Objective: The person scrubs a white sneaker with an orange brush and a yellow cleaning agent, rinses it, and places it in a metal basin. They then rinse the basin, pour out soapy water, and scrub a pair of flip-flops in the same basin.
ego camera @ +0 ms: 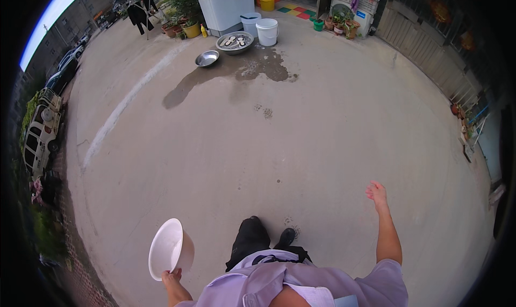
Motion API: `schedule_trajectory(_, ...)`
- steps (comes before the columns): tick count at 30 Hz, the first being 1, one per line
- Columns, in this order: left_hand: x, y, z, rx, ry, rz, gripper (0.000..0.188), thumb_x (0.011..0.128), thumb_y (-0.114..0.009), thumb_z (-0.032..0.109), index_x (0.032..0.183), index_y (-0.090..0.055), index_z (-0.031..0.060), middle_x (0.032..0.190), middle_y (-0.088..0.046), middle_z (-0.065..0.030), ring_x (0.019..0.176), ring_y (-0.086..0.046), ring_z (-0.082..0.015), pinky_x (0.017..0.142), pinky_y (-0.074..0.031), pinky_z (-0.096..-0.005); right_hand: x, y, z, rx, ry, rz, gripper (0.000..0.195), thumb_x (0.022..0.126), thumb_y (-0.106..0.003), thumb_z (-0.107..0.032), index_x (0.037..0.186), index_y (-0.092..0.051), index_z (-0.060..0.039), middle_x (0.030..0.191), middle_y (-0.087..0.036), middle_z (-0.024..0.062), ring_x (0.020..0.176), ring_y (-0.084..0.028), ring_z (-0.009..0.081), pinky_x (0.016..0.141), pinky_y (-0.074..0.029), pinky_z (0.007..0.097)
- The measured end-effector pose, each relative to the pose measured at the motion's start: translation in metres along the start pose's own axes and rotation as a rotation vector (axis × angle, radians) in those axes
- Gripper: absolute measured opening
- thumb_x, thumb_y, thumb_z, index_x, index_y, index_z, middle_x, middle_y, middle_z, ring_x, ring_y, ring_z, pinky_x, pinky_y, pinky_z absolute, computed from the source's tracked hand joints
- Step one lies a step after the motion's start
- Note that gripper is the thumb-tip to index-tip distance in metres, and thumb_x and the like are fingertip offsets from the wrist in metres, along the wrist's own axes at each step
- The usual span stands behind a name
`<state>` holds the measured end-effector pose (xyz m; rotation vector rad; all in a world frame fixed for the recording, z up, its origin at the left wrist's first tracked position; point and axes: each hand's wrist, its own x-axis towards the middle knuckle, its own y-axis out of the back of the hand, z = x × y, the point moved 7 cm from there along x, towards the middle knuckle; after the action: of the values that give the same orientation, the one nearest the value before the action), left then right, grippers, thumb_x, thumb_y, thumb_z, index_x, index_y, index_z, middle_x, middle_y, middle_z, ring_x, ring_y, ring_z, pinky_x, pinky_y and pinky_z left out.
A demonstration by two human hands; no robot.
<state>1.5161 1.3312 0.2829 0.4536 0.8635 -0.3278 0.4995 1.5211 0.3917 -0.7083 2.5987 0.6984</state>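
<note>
My left hand (171, 276) grips the rim of a white plastic basin (166, 248), which is tilted on its side at the lower left. At the right, my right hand (377, 193) hangs in the air, holding nothing, its fingers loosely spread. Far ahead, a wide metal basin (235, 51) holds shoes, with a smaller metal bowl (207, 59) on the ground at its left. Two white plastic buckets, a nearer one (267, 32) and one behind (250, 24), stand beside a white washing machine (225, 8).
Wet patches (266, 67) darken the concrete by the basins. Potted plants stand near the washing machine (192, 29) and at the right (351, 28). A metal gate (431, 45) runs along the right, and parked vehicles, including a pale van (40, 139), line the left.
</note>
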Motion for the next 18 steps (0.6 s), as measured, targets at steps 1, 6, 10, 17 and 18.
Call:
schedule_trajectory(1, -0.007, -0.028, -0.001, 0.034, -0.046, -0.038, 0.039, 0.068, -0.046, 0.006, 0.105, -0.043, -0.0063, 0.111, -0.045, -0.0275, 0.088, -0.047, -0.0496, 0.066, -0.053, -0.0601, 0.034, -0.022, -0.091, -0.045, 0.147, -0.041, 0.038, 0.089, -0.053, -0.019, 0.124, -0.052, -0.0041, 0.095, -0.063, 0.0059, 0.079, -0.06, 0.0111, 0.065, -0.05, 0.0244)
schedule_trajectory(6, -0.024, -0.211, -0.024, 0.041, -0.124, -0.178, 0.044, 0.069, -0.044, 0.005, 0.112, -0.042, -0.007, 0.119, -0.044, -0.0286, 0.095, -0.048, -0.0517, 0.067, -0.053, -0.061, 0.171, -0.061, -0.301, -0.062, 0.361, -0.054, 0.04, 0.089, -0.052, -0.019, 0.126, -0.051, -0.0036, 0.1, -0.063, 0.0058, 0.079, -0.06, 0.0095, 0.067, -0.049, 0.023)
schedule_trajectory(10, -0.073, -0.39, -0.045, -0.196, 0.154, -0.04, 0.044, 0.07, -0.042, 0.004, 0.114, -0.043, -0.0035, 0.12, -0.046, -0.0273, 0.096, -0.051, -0.0526, 0.075, -0.047, -0.069, 0.251, -0.06, -0.252, -0.009, 0.088, 0.06, 0.036, 0.088, -0.051, -0.017, 0.121, -0.052, -0.0044, 0.093, -0.062, 0.0073, 0.076, -0.059, 0.0135, 0.065, -0.049, 0.0263)
schedule_trajectory(17, -0.156, -0.638, -0.009, -0.075, 0.097, -0.079, 0.032, 0.071, -0.041, 0.002, 0.1, -0.044, -0.009, 0.112, -0.051, -0.0256, 0.093, -0.053, -0.0505, 0.078, -0.047, -0.0695, 0.177, -0.157, -0.008, 0.034, -0.892, -0.092, 0.024, 0.086, -0.053, -0.012, 0.108, -0.056, -0.0055, 0.08, -0.06, 0.0091, 0.065, -0.061, 0.0193, 0.054, -0.05, 0.0314)
schedule_trajectory(18, -0.166, -0.672, -0.001, -0.093, 0.079, -0.069, 0.028, 0.071, -0.041, 0.002, 0.096, -0.044, -0.0098, 0.108, -0.052, -0.026, 0.095, -0.054, -0.0491, 0.078, -0.048, -0.0682, 0.185, -0.177, -0.013, 0.031, -0.969, -0.121, 0.025, 0.086, -0.053, -0.013, 0.11, -0.055, -0.0053, 0.082, -0.06, 0.0089, 0.066, -0.061, 0.0187, 0.055, -0.05, 0.0308)
